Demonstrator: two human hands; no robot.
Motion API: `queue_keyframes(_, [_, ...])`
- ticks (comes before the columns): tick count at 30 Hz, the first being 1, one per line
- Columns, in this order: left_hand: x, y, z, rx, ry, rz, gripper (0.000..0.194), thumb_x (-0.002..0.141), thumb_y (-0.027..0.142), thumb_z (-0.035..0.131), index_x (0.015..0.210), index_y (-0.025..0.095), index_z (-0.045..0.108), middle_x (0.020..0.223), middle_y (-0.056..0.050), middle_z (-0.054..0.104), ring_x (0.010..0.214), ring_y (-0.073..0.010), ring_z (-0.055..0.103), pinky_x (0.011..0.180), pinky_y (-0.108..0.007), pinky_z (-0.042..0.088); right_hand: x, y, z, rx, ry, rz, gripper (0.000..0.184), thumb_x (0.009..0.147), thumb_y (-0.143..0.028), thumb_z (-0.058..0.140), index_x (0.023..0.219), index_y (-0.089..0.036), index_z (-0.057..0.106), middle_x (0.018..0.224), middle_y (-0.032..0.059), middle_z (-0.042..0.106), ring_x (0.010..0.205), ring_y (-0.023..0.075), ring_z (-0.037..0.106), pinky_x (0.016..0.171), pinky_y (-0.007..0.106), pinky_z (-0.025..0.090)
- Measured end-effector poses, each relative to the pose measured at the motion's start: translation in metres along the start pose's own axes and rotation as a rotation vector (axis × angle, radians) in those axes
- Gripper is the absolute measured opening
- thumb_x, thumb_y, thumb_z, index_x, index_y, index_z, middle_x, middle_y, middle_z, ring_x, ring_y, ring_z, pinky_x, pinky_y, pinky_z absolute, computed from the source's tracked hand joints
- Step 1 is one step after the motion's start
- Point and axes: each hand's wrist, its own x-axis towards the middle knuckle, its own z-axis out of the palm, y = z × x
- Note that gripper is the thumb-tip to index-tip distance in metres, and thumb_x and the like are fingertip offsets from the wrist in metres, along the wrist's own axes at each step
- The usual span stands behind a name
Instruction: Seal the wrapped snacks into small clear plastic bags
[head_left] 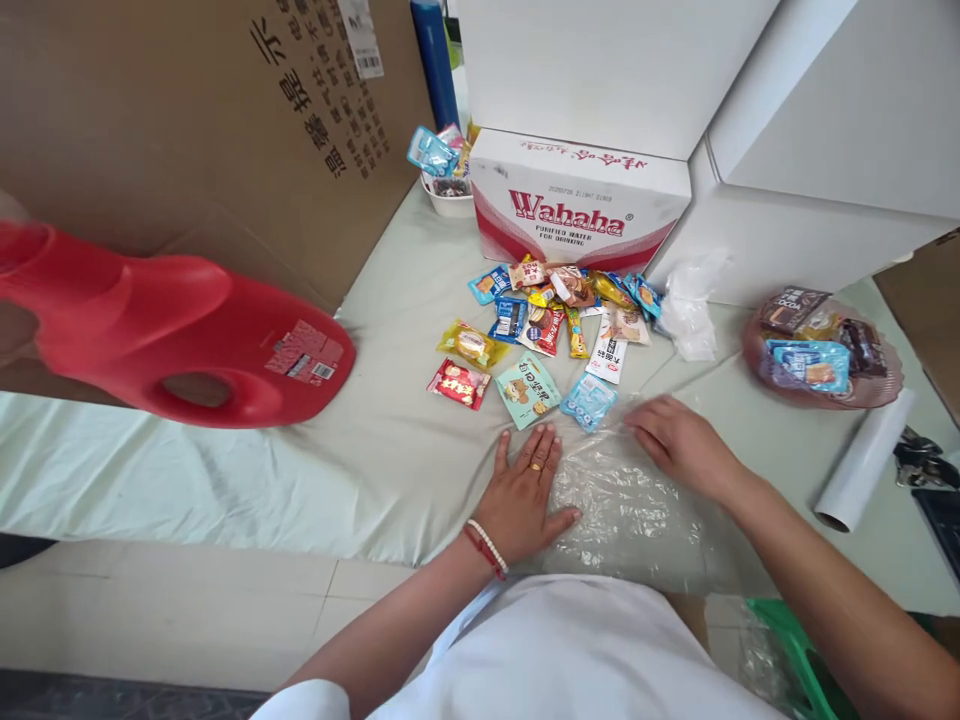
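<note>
My left hand (pixel 525 490) lies flat with its fingers spread, partly over the left edge of a clear plastic film (pixel 622 510) on the table. My right hand (pixel 682 445) is closed in a pinch at the film's upper edge, with the film drawn up toward its fingertips. Just beyond the hands lie a pale green snack packet (pixel 528 390) and a light blue snack packet (pixel 589 402). A red wrapped snack (pixel 459 383) and a yellow wrapped snack (pixel 472 344) are to their left. Several more wrapped snacks (pixel 544 325) are heaped behind.
A red detergent bottle (pixel 225 330) leans in from the left. A Wahaha water carton (pixel 577 200) stands at the back, beside a white bowl of snacks (pixel 450 205). On the right are a crumpled white bag (pixel 690 305), a pink snack plate (pixel 889 385) and a white roll (pixel 862 465).
</note>
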Motion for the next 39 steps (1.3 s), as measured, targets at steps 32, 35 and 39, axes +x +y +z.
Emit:
queue_keyframes(32, [0.002,-0.008,0.001,-0.118,-0.006,0.006,0.112,0.079,0.079,0.059,0.161,0.01,0.028,0.168,-0.022,0.025,0.157,-0.0373,0.019,0.126,-0.066,-0.004,0.002,-0.036,-0.008,0.253,-0.226,0.24,0.04,0.099,-0.052,0.052,0.104,-0.02,0.075,0.099,0.0116,0.071,0.096,0.0265,0.061,0.087,0.039,0.049])
queue_keyframes(35, [0.003,-0.005,0.001,-0.084,-0.004,0.002,0.112,0.079,0.079,0.059,0.16,0.009,0.027,0.167,-0.023,0.026,0.157,-0.0382,0.022,0.125,-0.067,-0.003,-0.001,-0.038,-0.004,-0.001,-0.043,0.26,0.042,0.098,-0.05,0.055,0.121,-0.019,0.071,0.112,0.0157,0.068,0.106,0.0312,0.056,0.091,0.044,0.048])
queue_keyframes(39, [0.004,-0.003,0.001,-0.05,-0.013,-0.015,0.118,0.074,0.082,0.062,0.16,0.008,0.028,0.166,-0.026,0.026,0.156,-0.0411,0.022,0.124,-0.069,-0.001,-0.022,-0.051,0.012,-0.012,-0.135,0.1,0.061,0.088,-0.044,0.073,0.143,-0.023,0.057,0.131,0.0147,0.063,0.116,0.0336,0.052,0.094,0.047,0.048])
